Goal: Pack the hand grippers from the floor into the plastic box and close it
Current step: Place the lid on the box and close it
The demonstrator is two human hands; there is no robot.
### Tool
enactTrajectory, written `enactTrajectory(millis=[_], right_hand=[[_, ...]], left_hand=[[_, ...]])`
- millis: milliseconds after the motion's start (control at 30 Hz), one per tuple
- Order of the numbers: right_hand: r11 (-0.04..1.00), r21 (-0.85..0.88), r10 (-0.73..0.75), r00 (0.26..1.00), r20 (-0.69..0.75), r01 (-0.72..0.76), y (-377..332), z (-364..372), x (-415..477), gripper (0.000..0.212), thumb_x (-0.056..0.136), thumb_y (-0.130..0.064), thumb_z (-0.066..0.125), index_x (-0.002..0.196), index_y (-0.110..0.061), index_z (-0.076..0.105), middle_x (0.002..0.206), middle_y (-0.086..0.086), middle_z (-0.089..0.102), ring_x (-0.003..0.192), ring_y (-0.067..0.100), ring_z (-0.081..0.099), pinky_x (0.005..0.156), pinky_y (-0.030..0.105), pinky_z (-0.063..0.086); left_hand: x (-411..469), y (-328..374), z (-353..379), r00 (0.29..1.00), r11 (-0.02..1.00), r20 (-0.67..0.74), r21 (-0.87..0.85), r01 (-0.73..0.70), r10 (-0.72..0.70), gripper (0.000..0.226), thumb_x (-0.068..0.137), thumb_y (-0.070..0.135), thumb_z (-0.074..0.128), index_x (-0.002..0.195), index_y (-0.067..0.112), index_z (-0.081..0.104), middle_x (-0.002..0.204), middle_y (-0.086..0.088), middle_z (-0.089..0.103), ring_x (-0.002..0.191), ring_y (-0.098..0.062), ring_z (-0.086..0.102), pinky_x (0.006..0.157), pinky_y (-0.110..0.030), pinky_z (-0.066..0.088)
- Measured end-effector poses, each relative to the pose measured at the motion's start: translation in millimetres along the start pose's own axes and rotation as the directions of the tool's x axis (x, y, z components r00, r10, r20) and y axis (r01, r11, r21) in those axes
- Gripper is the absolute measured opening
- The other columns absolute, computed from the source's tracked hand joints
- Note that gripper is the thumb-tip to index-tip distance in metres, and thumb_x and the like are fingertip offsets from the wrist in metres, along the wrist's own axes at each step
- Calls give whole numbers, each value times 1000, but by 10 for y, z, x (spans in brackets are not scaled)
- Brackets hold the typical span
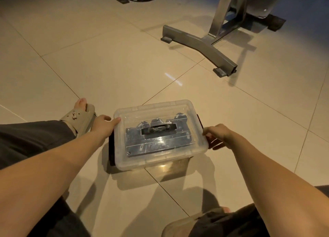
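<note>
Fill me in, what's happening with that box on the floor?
A person has both hands at a clear plastic box on the tiled floor. Its lid is on, and the hand grippers show through it, inside. The left hand touches the lid's left rim with straight fingers. The right hand is at the right edge, fingers curled; whether it grips is unclear. Black side latches are visible, but I cannot tell if they are snapped shut.
</note>
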State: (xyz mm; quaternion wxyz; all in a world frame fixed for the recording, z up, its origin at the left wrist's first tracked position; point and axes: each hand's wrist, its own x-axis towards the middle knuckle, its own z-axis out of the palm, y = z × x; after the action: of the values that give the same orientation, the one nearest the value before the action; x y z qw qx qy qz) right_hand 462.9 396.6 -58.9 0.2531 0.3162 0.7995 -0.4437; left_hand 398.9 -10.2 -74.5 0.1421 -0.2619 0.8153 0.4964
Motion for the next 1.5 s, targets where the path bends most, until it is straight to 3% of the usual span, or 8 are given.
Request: enactTrajectory(millis=[133, 267, 333, 467, 633, 800, 1233, 1500], right_hand=[[982, 169, -71, 992, -109, 89, 56, 153, 131, 59, 86, -48, 72, 119, 0, 60, 115, 13, 61, 95, 29, 59, 81, 45, 46], [989, 139, -62, 998, 11, 60, 55, 290, 211, 81, 76, -61, 78, 122, 2, 57, 117, 15, 66, 96, 31, 65, 66, 38, 53], [987, 111, -104, 989, -104, 115, 15, 285, 214, 68, 74, -50, 84, 110, 4, 63, 108, 21, 68, 83, 32, 66, 58, 39, 54], [978, -12, -205, 958, -202, 207, -73, 295, 159, 38, 80, -27, 83, 101, 1, 67, 98, 21, 70, 86, 41, 69, 71, 56, 60], [942, -312, -199, 955, -221, 124, -166, 446, 97, 37, 87, -16, 67, 119, 3, 59, 112, 20, 65, 99, 40, 64, 82, 44, 56], [894, -424, -297, 904, -308, 149, -130, 519, 29, 27, 91, -20, 59, 112, -3, 61, 105, 16, 66, 82, 32, 55, 70, 32, 43], [957, 119, -217, 924, -316, 266, -357, 622, 96, 33, 84, 2, 58, 115, 2, 69, 99, 18, 69, 92, 38, 65, 82, 42, 55], [868, -151, -491, 863, -120, 473, -1872, 1652, -118, 34, 83, -5, 56, 113, -6, 71, 96, 16, 69, 88, 36, 64, 77, 36, 51]], left_hand=[[-346, -83, -25, 956, 977, 204, 15, 214, -213, 99, 79, 57, 77, 151, 4, 33, 153, -15, 42, 140, -36, 39, 109, -48, 34], [-430, -262, -176, 882, 957, 372, 71, 283, -288, 103, 59, 64, 82, 140, 9, 49, 129, -11, 60, 126, -33, 50, 114, -57, 30], [-428, -274, -199, 925, 971, 301, 17, 237, -231, 90, 65, 54, 86, 134, 6, 53, 119, -7, 64, 110, -26, 56, 100, -48, 42], [-554, -258, -78, 980, 999, 195, 29, 23, -28, 47, 84, 25, 80, 122, 13, 56, 105, -3, 63, 85, -15, 60, 67, -27, 46], [-690, -333, -26, 982, 995, 187, 84, -47, 30, 37, 88, 17, 76, 115, 21, 50, 107, -7, 61, 98, -29, 62, 80, -38, 54], [-724, -208, -16, 978, 970, 167, 190, -153, 122, 25, 90, 12, 67, 112, 20, 57, 108, -10, 66, 98, -32, 64, 88, -44, 56], [-643, -133, -149, 984, 995, 160, 36, -90, 83, 49, 95, 13, 65, 142, 13, 51, 107, -4, 62, 99, -28, 64, 81, -37, 53], [-479, -599, -1429, 986, 998, -161, -51, 39, -47, 47, 95, 25, 63, 140, 13, 57, 124, -11, 66, 102, -30, 65, 91, -41, 55]])
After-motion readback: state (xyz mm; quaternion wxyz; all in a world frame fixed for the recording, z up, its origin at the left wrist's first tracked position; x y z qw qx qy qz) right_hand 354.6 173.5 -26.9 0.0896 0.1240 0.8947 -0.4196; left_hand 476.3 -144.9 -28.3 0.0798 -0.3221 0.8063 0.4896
